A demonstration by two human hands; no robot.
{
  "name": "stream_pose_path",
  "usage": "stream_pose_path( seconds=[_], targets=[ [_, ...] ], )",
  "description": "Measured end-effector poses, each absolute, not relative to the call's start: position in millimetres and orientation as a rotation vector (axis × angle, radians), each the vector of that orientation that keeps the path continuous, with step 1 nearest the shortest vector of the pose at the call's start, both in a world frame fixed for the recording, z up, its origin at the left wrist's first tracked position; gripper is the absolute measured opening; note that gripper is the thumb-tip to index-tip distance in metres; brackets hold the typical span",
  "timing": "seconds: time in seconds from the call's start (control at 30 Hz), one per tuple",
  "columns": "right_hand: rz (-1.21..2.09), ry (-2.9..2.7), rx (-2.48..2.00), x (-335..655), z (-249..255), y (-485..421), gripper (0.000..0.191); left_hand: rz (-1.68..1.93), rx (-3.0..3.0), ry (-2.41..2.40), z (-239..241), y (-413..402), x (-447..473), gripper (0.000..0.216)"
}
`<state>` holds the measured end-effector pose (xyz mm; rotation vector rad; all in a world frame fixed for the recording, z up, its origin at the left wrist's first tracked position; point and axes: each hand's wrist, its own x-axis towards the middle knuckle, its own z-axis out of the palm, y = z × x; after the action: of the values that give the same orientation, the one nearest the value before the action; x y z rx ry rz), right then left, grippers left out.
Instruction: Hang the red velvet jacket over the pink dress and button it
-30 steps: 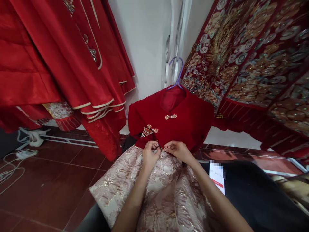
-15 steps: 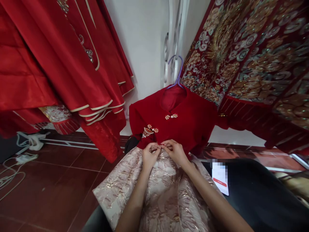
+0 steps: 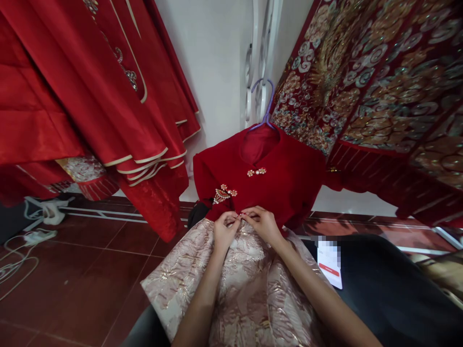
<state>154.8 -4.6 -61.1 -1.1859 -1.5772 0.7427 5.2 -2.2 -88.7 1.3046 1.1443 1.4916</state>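
A dress on a purple hanger point(image 3: 268, 108) lies tilted up toward me, with a dark red velvet top point(image 3: 282, 178) and a pale pink brocade skirt point(image 3: 242, 289) spread below it. A pearl-and-gold flower clasp point(image 3: 256, 172) sits at the neckline; a beaded fan-shaped ornament point(image 3: 221, 196) is lower left. At the waist seam, my left hand point(image 3: 226, 230) and my right hand point(image 3: 263, 225) meet, both with fingers pinched together. Between the fingertips is a small shiny piece at the seam, mostly hidden and too small to name.
Red gowns with cream edging point(image 3: 144, 120) hang at left, and a heavily sequinned garment point(image 3: 379, 86) hangs at right. A phone point(image 3: 329, 270) with a lit screen lies on a black seat point(image 3: 379, 284). White cables point(image 3: 21, 260) and a power strip rest on the tiled floor.
Very little differs. My fingertips stay pinched at the waist seam with only a slight shift, and the view has moved a touch.
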Motion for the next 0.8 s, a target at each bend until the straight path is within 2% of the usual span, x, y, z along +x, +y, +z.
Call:
stream_pose_path(
  seconds=[0.47, 0.8],
  targets=[
    [0.597, -1.573, -1.132, 146, -81, -5, 0.018, 1.441, 1.412, 1.249, -89, -5, 3, 0.02],
    [0.588, -1.595, -1.131, 144, -83, -7, 0.017, 1.386, 1.556, 1.252, -91, -4, -2, 0.013]
  ],
)
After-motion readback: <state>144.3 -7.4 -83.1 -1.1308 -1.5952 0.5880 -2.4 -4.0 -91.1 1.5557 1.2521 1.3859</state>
